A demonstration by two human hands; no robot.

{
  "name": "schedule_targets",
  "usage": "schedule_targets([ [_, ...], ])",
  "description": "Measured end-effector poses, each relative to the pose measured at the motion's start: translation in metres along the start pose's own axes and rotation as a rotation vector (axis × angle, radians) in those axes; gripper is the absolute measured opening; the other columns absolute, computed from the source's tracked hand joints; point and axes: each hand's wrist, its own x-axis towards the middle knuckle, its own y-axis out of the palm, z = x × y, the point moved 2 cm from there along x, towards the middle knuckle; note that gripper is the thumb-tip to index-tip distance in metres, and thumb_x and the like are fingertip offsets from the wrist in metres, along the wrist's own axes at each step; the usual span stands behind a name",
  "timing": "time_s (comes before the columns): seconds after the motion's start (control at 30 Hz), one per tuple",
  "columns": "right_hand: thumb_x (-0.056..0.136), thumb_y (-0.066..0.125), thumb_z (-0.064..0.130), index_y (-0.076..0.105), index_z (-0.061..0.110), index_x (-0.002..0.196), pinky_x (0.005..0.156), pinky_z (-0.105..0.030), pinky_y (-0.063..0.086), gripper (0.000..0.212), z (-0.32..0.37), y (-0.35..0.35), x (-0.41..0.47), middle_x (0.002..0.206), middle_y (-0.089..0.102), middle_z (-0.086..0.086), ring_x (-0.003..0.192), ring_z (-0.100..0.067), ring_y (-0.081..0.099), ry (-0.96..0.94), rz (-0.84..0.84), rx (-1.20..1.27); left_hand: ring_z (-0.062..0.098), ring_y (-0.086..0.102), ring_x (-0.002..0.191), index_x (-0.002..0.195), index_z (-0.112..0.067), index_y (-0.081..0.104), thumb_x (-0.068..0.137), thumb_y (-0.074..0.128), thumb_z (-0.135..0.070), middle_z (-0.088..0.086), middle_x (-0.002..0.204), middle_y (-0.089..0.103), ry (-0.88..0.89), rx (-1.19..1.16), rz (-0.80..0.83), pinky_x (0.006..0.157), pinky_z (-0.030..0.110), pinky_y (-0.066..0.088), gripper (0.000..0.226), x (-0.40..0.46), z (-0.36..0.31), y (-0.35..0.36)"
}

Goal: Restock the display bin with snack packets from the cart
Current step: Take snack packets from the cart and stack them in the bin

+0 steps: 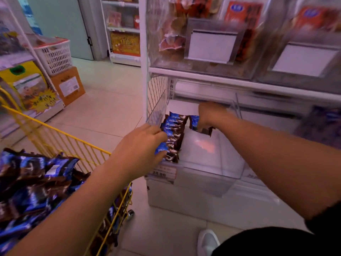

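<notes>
Head view: the clear display bin point(212, 174) sits on the lowest shelf, with a row of snack packets point(173, 133) standing on edge along its left wall; the remaining floor of the bin is bare. The left hand point(142, 146) holds the front of this row, fingers curled round the nearest packets. The right hand point(208, 115) pinches one packet point(195, 122) just right of the row's rear end. The yellow cart point(60, 137), to the left, carries a large heap of packets.

Recommended procedure: brace the row with the left hand, seat the packet upright against it, labels aligned, then start a second row.
</notes>
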Motion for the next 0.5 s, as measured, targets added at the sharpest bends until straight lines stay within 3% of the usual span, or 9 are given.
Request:
schedule_targets([
  [0.13, 0.065, 0.091, 0.034, 0.058, 0.010, 0.097, 0.053, -0.027, 0.037, 0.051, 0.003, 0.019, 0.027, 0.086, 0.058, -0.004, 0.072, -0.019, 0.055, 0.027, 0.042, 0.146, 0.013, 0.053, 0.104, 0.115, -0.028, 0.065, 0.092, 0.061, -0.038, -0.009, 0.111, 0.064, 0.033, -0.016, -0.037, 0.089, 0.029, 0.048, 0.025, -0.004, 0.004, 0.005],
  [0.27, 0.071, 0.088, 0.025, 0.057, 0.010, 0.116, 0.072, -0.031, 0.042, 0.057, 0.004, 0.037, 0.034, 0.115, 0.059, -0.010, 0.101, -0.028, 0.060, 0.015, -0.033, 0.188, 0.012, 0.051, 0.094, 0.106, -0.029, 0.067, 0.093, 0.058, -0.037, -0.010, 0.100, 0.065, 0.042, -0.003, -0.049, 0.082, 0.027, 0.045, 0.017, -0.003, 0.004, 0.009],
  [0.43, 0.080, 0.081, 0.018, 0.062, 0.009, 0.102, 0.068, -0.032, 0.042, 0.031, 0.001, 0.041, 0.035, 0.109, 0.066, -0.013, 0.083, -0.024, 0.055, 0.066, -0.123, 0.118, 0.011, 0.052, 0.093, 0.105, -0.029, 0.067, 0.094, 0.058, -0.039, -0.011, 0.099, 0.065, 0.041, 0.008, -0.056, 0.081, 0.026, 0.046, 0.017, -0.007, 0.007, 0.011],
  [0.5, 0.080, 0.080, 0.016, 0.065, 0.007, 0.101, 0.072, -0.032, 0.047, 0.027, 0.003, 0.041, 0.038, 0.109, 0.067, -0.014, 0.089, -0.028, 0.062, 0.032, -0.100, 0.105, 0.011, 0.052, 0.092, 0.105, -0.029, 0.067, 0.094, 0.059, -0.038, -0.011, 0.099, 0.065, 0.045, 0.008, -0.058, 0.081, 0.026, 0.047, 0.016, -0.007, 0.007, 0.010],
])
